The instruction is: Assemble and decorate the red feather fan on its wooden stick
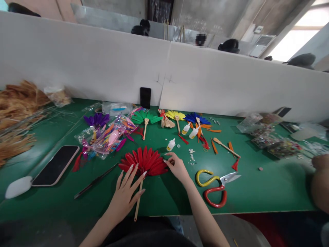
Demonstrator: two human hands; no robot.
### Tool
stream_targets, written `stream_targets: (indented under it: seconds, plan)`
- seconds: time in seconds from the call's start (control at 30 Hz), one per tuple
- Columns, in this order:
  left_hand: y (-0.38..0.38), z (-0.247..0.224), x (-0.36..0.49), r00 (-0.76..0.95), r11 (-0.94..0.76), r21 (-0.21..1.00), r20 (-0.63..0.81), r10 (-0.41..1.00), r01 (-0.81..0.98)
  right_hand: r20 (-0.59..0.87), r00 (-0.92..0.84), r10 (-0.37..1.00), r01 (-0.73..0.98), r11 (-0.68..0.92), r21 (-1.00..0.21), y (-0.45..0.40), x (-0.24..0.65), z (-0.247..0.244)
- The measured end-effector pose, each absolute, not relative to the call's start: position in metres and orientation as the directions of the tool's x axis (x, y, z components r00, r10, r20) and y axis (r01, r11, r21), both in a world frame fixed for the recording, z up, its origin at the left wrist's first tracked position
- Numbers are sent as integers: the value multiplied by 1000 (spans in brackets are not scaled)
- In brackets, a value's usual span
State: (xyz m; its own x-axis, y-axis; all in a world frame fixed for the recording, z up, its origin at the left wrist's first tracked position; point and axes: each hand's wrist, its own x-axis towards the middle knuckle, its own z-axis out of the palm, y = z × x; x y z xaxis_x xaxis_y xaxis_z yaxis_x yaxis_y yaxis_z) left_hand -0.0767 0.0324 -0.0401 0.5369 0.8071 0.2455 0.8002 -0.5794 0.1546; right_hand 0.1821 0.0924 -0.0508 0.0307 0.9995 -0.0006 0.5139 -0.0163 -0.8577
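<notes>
A red feather fan [147, 159] lies on the green table in front of me, its wooden handle [137, 206] pointing toward me. My left hand [127, 188] rests flat with spread fingers over the fan's lower feathers and the top of the handle. At the fan's right edge, my right hand [176, 166] has thumb and index finger drawn together in a pinch beside the feather tips. Whatever lies between those fingertips is too small to make out. A small white glue bottle [170, 145] stands just beyond the right hand, with scattered white beads [191, 156] to its right.
Scissors [218, 185] lie right of my right forearm. Green [146, 117], yellow [176, 115] and blue [197, 119] feather fans sit farther back. Left are tweezers [96, 180], a phone [56, 166] and bagged feathers [110, 135]. A white partition [102, 65] stands behind; another person's arm [320, 181] is at right.
</notes>
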Motion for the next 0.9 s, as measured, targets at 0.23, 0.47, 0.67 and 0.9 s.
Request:
stream_targets:
  seconds: [0.23,0.47,0.67,0.9]
  plan:
    - [33,-40,-77,528,-573,160,254,810,804,11,30,999,500,-5,-866,93,182,-50]
    - [32,-41,-77,425,-507,269,310,850,819,30,87,996,450,-13,-893,89,191,-46]
    - [24,-36,-90,98,-293,449,407,908,844,53,228,972,383,-40,-923,71,197,-52]
    - [1,-15,-78,164,-100,399,-130,978,911,131,525,841,191,33,-981,42,192,-52]
